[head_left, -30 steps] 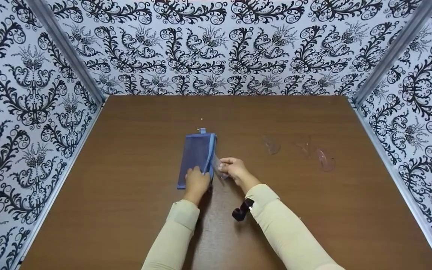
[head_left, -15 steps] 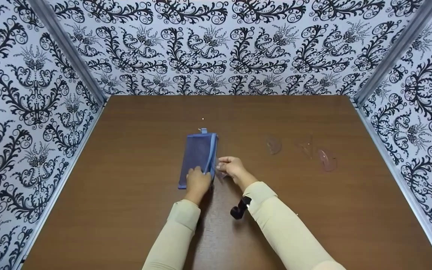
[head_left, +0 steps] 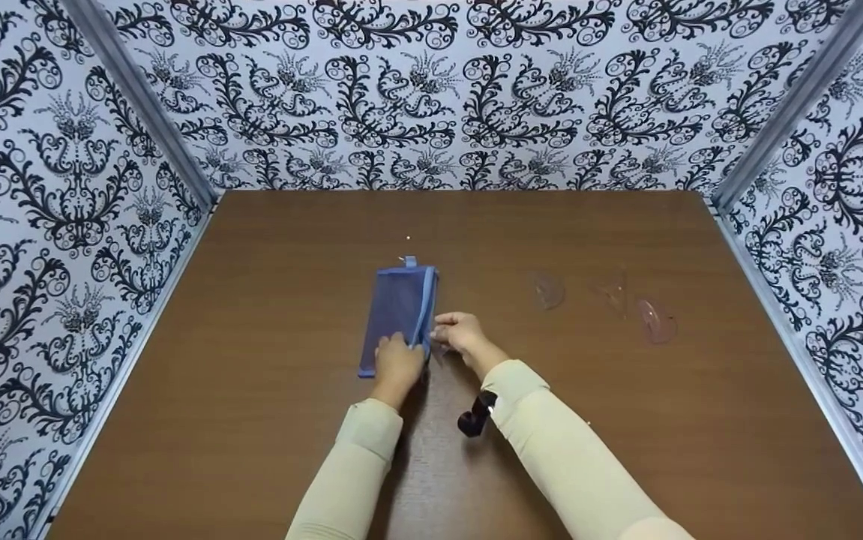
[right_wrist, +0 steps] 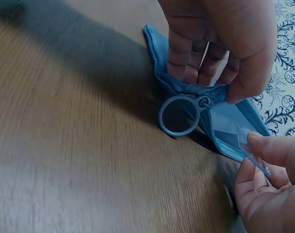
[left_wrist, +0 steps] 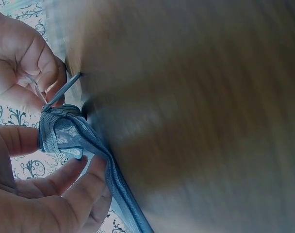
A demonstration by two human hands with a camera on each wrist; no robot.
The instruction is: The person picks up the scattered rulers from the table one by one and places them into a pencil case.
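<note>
A blue mesh zip pouch (head_left: pixel 394 304) lies on the table, its zip side facing right. My left hand (head_left: pixel 399 364) grips the pouch's near end, thumb and fingers on both sides of the mouth. In the right wrist view, a large ring pull (right_wrist: pixel 162 121) hangs from the zip and the mouth gapes. My right hand (head_left: pixel 465 336), beside the mouth, pinches a flat clear plastic piece (right_wrist: pixel 254 160) between thumb and fingers. One end of that piece is inside the pouch; its full shape is hidden.
To the right on the brown table (head_left: pixel 289 450) lie a clear protractor (head_left: pixel 549 290), a clear set square (head_left: pixel 615 292) and a pinkish protractor (head_left: pixel 656 321). Patterned walls (head_left: pixel 431 90) close off the back and sides. A dark wrist camera (head_left: pixel 476 416) hangs under my right sleeve.
My right hand has moved slightly left toward the pouch mouth, and less of the clear piece shows outside. My left hand keeps its grip. The whole view has shifted a little.
</note>
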